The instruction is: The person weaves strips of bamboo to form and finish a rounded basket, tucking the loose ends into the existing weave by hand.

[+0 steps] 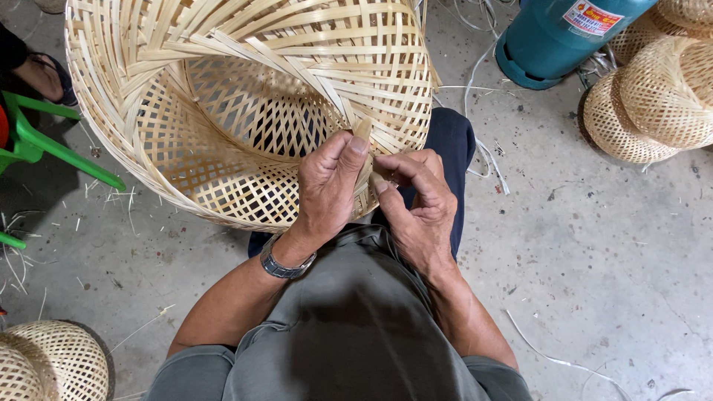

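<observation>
Head view: the left hand (327, 186) closes its grip on the near rim of a large open-weave bamboo basket (245, 104), thumb pressed up along a flat bamboo strip (362, 132) that stands above the rim. The right hand (416, 208) sits just beside it, touching it at the fingertips, and its grip is narrow, pinching the same stretch of rim at the strip's lower end. The basket lies tilted on the person's lap, its mouth turned toward the camera, spreading up and away from the 2 grips to the left. A metal wristwatch (284, 266) rings the left wrist, below the grip.

Well away from the grips, up and to the right, a teal gas cylinder (553, 37) stands on the concrete floor (609, 245), with finished woven baskets (653, 96) stacked beside it. Far to the left stands a green plastic stool (37, 141), and another woven basket (52, 360) lies lower left. Loose bamboo slivers litter the floor.
</observation>
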